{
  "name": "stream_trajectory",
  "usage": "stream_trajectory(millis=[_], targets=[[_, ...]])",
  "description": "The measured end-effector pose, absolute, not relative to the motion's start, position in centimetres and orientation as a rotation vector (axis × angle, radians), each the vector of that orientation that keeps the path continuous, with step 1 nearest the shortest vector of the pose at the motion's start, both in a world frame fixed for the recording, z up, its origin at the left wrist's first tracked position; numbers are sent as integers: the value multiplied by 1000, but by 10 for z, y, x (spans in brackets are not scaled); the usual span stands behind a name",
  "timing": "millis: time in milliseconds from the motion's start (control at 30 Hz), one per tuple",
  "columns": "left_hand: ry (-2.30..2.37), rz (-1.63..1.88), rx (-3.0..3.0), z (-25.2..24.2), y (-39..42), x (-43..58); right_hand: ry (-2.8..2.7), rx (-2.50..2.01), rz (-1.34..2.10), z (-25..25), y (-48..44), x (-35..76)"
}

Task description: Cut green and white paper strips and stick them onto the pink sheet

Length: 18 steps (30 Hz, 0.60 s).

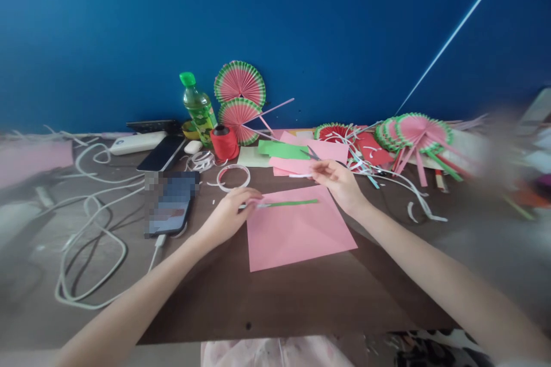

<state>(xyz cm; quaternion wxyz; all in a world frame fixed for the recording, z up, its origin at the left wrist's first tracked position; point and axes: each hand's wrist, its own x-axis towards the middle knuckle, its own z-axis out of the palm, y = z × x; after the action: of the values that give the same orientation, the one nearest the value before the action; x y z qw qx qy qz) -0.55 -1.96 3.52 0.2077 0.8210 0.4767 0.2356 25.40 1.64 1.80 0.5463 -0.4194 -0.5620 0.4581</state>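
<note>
- Along the left edge of the desk [279, 304] we see loose white cables [90, 223]. A phone [172, 206] lies beside them, plugged in.
- Behind the phone, toward the far edge, are a bottle [198, 108], a red spool [224, 143] and a thin tape ring [233, 177] lying flat.
- The left hand [230, 215] rests on the desk at the sheet's far left corner. Its fingers are pinched closed on the left end of the strip [293, 203].
- The strip, green and narrow, lies flat along the far edge of the pink sheet [297, 232]. The sheet sits near the middle of the desk, slightly askew.
- We judge the step in hand to be lining the strip up with that edge, with only one end pinned so far.
- The right hand [340, 180] hovers just beyond the strip's right end, over the sheet's far right corner. Its fingers are half curled toward the paper stack [301, 157], and we cannot tell whether it grips anything.
- Scissors [313, 153] seem to lie on that stack, near the fingertips.
- The next move calls for steadying the free right end while the left pinch holds, so the strip stays straight on the sheet.
- Toward the right edge we see folded paper fans [424, 131] among white trimmings. The far right of the picture is blurred.
</note>
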Motion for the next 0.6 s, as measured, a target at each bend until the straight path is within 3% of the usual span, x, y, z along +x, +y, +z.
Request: stream_trajectory(millis=[200, 600], targets=[[1248, 491, 1985, 53, 18, 22, -1184, -1002, 1402, 21, 8, 247], [1097, 124, 2022, 54, 42, 40, -1323, -1326, 1343, 20, 8, 250]])
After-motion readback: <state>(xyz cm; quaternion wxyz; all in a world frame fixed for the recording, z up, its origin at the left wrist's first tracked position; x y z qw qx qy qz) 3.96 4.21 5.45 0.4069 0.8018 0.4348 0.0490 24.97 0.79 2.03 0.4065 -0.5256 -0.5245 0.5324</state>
